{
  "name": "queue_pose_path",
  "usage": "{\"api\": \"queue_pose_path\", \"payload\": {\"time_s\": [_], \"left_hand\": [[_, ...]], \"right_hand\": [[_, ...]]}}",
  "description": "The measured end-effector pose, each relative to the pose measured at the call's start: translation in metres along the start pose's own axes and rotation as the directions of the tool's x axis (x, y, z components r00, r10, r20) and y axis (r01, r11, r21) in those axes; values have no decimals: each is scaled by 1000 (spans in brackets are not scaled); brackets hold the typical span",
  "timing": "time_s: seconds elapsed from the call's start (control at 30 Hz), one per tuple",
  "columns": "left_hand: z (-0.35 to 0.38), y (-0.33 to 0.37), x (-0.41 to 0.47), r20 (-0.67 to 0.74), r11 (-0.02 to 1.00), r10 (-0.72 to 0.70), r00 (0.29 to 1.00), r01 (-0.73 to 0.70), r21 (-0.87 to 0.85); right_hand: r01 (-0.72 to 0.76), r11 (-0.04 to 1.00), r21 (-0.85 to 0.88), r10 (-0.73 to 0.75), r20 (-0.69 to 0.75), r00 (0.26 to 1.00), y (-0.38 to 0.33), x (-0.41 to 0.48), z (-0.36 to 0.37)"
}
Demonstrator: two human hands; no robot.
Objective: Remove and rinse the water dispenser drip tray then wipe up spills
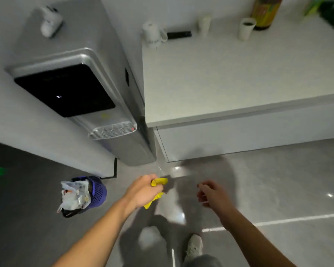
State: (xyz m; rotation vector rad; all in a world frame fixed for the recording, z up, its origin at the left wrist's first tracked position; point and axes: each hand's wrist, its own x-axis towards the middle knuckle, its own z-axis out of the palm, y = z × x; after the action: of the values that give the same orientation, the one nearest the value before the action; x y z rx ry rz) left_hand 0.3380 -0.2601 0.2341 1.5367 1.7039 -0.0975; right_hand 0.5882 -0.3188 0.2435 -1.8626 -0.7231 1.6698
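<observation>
A silver water dispenser with a black front panel stands at the upper left. Its slotted grey drip tray sits in place below the panel. My left hand is low in front of the dispenser, above the floor, and is shut on a crumpled yellow cloth. My right hand hovers to the right of it with its fingers loosely apart and nothing in it.
A white counter to the right of the dispenser carries a mug, paper cups, a black object and a bottle. A purple waste basket with a plastic bag stands on the floor at left. My shoe shows below.
</observation>
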Motion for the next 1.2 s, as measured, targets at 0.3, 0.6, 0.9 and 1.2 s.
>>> {"api": "queue_pose_path", "payload": {"time_s": [0.3, 0.6, 0.9, 1.2], "left_hand": [[-60, 122, 64, -292, 975, 197, 936, -218, -39], [-97, 192, 212, -259, 972, 185, 948, -215, -92], [-131, 256, 329, -211, 951, 308, 928, -297, 86], [-129, 286, 364, -213, 912, 382, 899, -328, 248]], "right_hand": [[214, 977, -25, -215, -178, 960, -109, 42, -102], [227, 947, -230, -274, -203, 940, -201, 146, -182], [254, 760, -598, -376, -85, 923, -275, 272, -210], [261, 451, -854, -369, 88, 925, -313, 356, -210]]}}
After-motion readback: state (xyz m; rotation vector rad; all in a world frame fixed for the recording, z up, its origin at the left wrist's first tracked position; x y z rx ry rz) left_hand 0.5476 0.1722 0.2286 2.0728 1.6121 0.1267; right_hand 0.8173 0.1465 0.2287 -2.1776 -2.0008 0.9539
